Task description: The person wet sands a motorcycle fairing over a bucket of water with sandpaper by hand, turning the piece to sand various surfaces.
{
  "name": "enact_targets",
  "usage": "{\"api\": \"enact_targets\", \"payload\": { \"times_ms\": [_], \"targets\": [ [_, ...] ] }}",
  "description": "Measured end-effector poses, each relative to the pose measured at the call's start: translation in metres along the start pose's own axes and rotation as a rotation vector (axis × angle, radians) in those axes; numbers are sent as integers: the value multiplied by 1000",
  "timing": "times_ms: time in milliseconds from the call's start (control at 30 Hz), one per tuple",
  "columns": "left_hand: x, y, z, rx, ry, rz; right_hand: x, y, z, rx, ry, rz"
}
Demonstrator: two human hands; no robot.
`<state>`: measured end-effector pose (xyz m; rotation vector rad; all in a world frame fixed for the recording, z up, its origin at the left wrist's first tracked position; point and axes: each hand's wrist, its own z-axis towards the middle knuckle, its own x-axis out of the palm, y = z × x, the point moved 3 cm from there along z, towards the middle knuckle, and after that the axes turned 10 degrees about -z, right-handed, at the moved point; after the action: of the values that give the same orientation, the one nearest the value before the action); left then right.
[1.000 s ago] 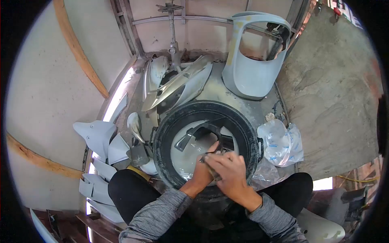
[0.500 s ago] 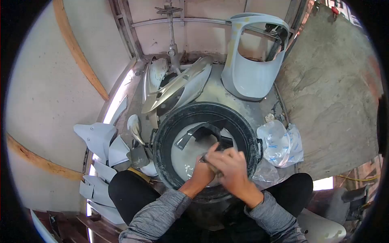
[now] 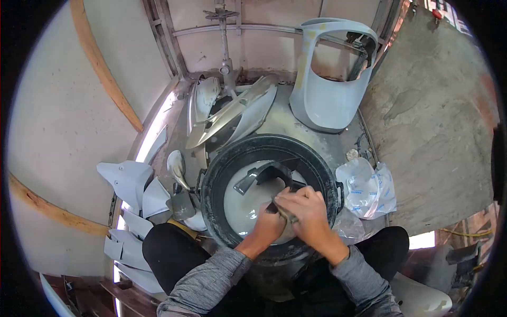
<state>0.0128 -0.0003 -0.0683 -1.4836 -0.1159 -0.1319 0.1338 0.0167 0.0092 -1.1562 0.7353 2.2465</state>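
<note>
A large black tub [image 3: 215, 211] with milky water [image 3: 245, 203] in it stands between my knees. Over the water is a curved black plastic part [image 3: 272, 170], its near end running down to my hands. My left hand [image 3: 268, 226] is closed round that end. My right hand [image 3: 307, 212] is bent over the same part, fingers pressed together; a small brownish piece shows under its palm, too hidden to name.
Grey panels [image 3: 129, 179] lie to the left. Behind the tub are silvery curved panels [image 3: 232, 113], a metal stand [image 3: 225, 58] and a large pale blue-grey shell [image 3: 330, 105]. Plastic bags [image 3: 364, 187] lie at the right, beside a stained board [image 3: 433, 127].
My right hand has shifted slightly right and its fingers have curled in more. The black part has moved slightly and tilted in my left hand.
</note>
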Motion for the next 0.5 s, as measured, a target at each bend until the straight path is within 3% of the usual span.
{"api": "enact_targets", "payload": {
  "times_ms": [33,67,100,167,200,267,300,333,400,500],
  "targets": [
    [-1,3,-5,380,134,683,-8,12,3,-26,23,59],
    [-6,15,-4,374,130,679,-14,20,3,-47,55,122],
    [-7,8,-2,460,179,606,-17,19,5,-29,88,97],
    [-5,0,3,161,133,141,-3,-1,3,45,12,151],
    [-7,-7,8,160,135,142,2,-9,2,119,-57,206],
    [-12,-10,16,-53,310,-18,-1,-10,6,128,-58,169],
    [-16,-13,15,-244,344,-373,-1,-12,7,129,-67,185],
    [-20,-15,15,-242,344,-371,-1,-13,9,130,-79,201],
    [-24,-25,15,-225,285,-747,1,-18,8,116,-84,188],
    [-28,-42,14,-324,192,-870,4,-15,7,141,-52,259]
  ]
}}
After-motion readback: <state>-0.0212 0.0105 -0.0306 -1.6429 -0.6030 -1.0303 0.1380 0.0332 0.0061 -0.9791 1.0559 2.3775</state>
